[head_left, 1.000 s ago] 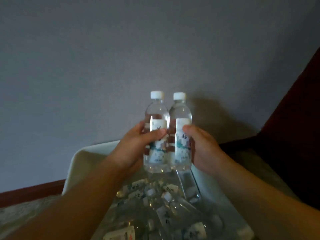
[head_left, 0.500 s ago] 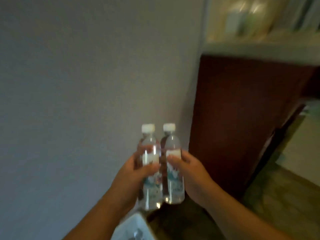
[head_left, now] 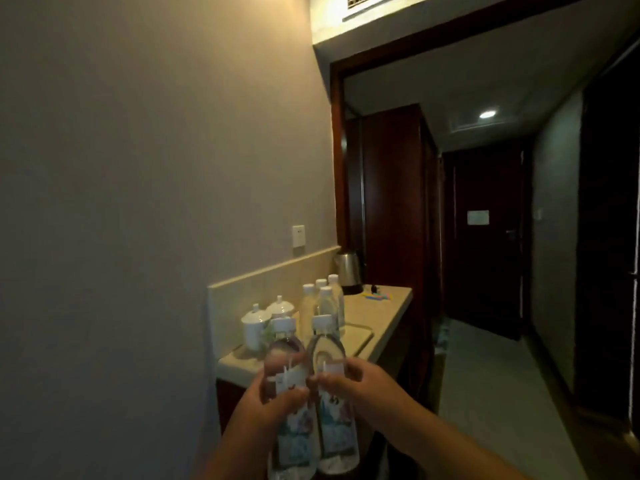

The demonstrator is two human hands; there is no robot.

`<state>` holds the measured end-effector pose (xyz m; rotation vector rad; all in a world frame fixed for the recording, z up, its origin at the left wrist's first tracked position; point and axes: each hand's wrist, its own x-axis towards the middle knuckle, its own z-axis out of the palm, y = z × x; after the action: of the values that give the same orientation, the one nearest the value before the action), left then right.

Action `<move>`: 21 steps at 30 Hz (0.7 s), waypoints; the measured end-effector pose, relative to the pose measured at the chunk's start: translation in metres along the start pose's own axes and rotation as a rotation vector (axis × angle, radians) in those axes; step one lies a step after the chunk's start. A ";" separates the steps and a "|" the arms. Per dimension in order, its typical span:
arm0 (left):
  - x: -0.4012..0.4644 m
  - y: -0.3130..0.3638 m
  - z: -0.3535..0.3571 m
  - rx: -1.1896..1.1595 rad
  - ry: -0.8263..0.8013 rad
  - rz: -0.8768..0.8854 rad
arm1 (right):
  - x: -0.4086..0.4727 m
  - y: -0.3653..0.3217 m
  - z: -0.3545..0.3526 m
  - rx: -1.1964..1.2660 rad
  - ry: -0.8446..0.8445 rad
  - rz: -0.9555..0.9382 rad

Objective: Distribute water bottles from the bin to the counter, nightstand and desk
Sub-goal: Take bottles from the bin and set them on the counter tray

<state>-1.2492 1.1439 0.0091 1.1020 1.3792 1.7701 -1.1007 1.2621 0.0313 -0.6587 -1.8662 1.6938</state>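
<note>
You are carrying two bottles toward the counter (head_left: pixel 377 327): left hand (head_left: pixel 263 407) gripping one bottle (head_left: pixel 291 403), right hand (head_left: pixel 367 386) gripping the other bottle (head_left: pixel 334 407); next, probably, standing them beside the bottles already on the counter (head_left: pixel 323 306).

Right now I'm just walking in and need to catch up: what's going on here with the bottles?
A person carries two capped water bottles upright, side by side: the left hand grips one bottle, the right hand the other. Ahead is a beige counter already holding four water bottles, two lidded white cups and a steel kettle.
</note>
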 end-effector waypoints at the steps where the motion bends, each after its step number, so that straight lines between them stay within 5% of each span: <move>1: 0.015 0.005 0.017 -0.007 0.020 -0.013 | 0.007 -0.008 -0.020 0.004 -0.001 -0.018; 11: 0.125 0.014 0.138 0.107 0.202 0.046 | 0.090 -0.017 -0.153 0.109 -0.027 -0.163; 21: 0.251 0.026 0.137 0.588 0.129 0.125 | 0.221 -0.008 -0.233 0.098 -0.077 -0.277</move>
<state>-1.2401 1.4135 0.1061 1.4140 2.0274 1.5768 -1.1077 1.5806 0.0695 -0.2842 -1.8167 1.6353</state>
